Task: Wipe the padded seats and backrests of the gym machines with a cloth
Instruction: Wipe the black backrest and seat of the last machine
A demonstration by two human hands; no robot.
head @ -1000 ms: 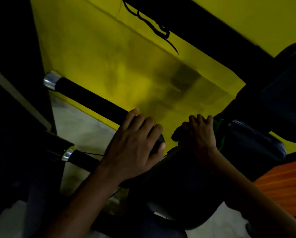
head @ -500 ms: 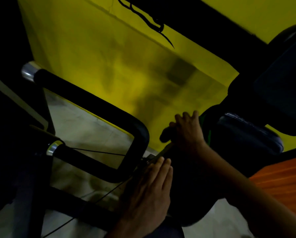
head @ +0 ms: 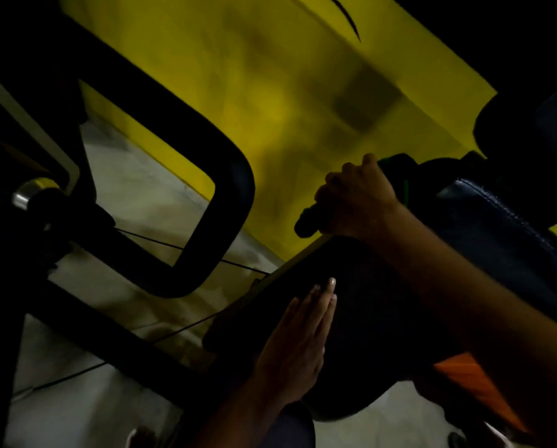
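Black seat pad (head: pixel 367 334) — left hand (head: pixel 294 344) flat; right hand (head: pixel 356 197) grips, perhaps, dark cloth (head: pixel 307 221).

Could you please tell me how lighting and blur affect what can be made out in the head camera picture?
Head view: dim light leaves the black pad nearly featureless; the yellow wall is motion-smeared; the right hand and left hand stay readable.

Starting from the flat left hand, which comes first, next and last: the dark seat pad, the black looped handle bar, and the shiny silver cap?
From the left hand, in the head view:
1. Dark seat pad: right under the fingers, touching them.
2. Black looped handle bar: up and to the left, apart from the hand.
3. Shiny silver cap: far off at the left edge.
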